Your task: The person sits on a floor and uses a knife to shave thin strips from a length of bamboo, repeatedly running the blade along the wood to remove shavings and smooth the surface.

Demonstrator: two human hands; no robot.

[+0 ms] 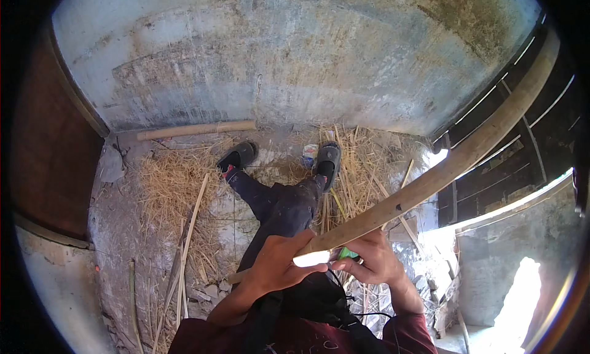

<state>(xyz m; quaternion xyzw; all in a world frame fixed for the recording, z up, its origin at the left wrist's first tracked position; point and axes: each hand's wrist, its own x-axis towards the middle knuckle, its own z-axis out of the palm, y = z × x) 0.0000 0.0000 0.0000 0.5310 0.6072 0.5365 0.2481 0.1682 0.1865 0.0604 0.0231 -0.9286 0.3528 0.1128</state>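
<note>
A long bamboo pole (424,180) runs slantwise from beside my left forearm up to the far right, passing over my legs. My left hand (278,259) is closed around its lower part, the thumb pointing right. Close beside it, my right hand (373,260) is closed on a green-handled tool (347,253), held against the pole's near side. Between the hands lies a bright white glare, so the tool's working end and the cut surface cannot be made out.
Straw-like shavings (175,179) and thin split strips (195,222) litter the floor around my sandalled feet. A shorter bamboo piece (196,130) lies along the stained wall (264,59). On the left is a brown door (52,139); dark slats (491,185) stand at the right.
</note>
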